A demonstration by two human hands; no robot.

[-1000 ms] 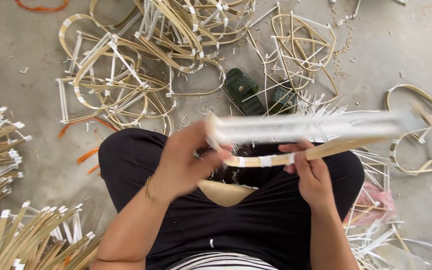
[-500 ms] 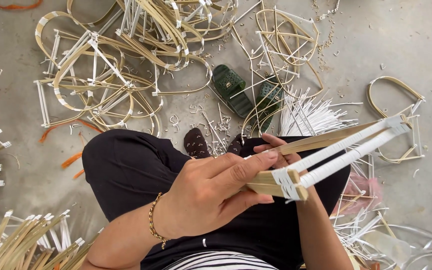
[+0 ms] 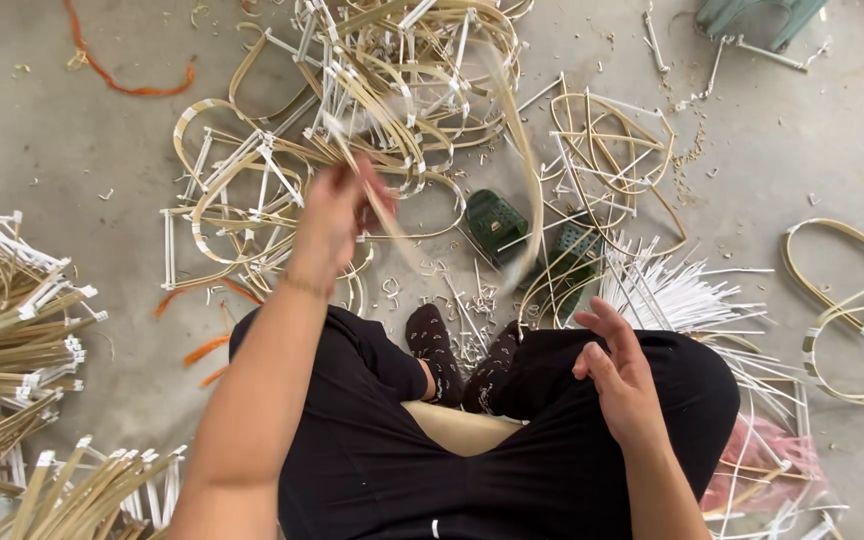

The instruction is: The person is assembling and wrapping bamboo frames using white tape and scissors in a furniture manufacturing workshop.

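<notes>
I sit cross-legged on a concrete floor in black trousers. My left hand [image 3: 335, 212] is stretched forward over a heap of bent bamboo frames [image 3: 352, 120] with white-taped joints. Its fingers are closed on one end of a blurred, arched bamboo frame [image 3: 530, 170] that curves up and over to the right. My right hand [image 3: 617, 378] hovers above my right knee, fingers spread, holding nothing. A bundle of thin white sticks [image 3: 667, 295] lies just beyond that knee.
Straight bamboo strips with white ends are stacked at the left [image 3: 12, 350] and lower left [image 3: 82, 495]. A green sandal [image 3: 497, 225] lies ahead of my feet. More looped frames [image 3: 847, 310] lie at the right, and an orange cord [image 3: 117, 85] at the far left.
Both hands held the taped bamboo frame over my lap. Now my left hand has swung it forward over the heap, and my right hand has let go and stayed by my knee.
</notes>
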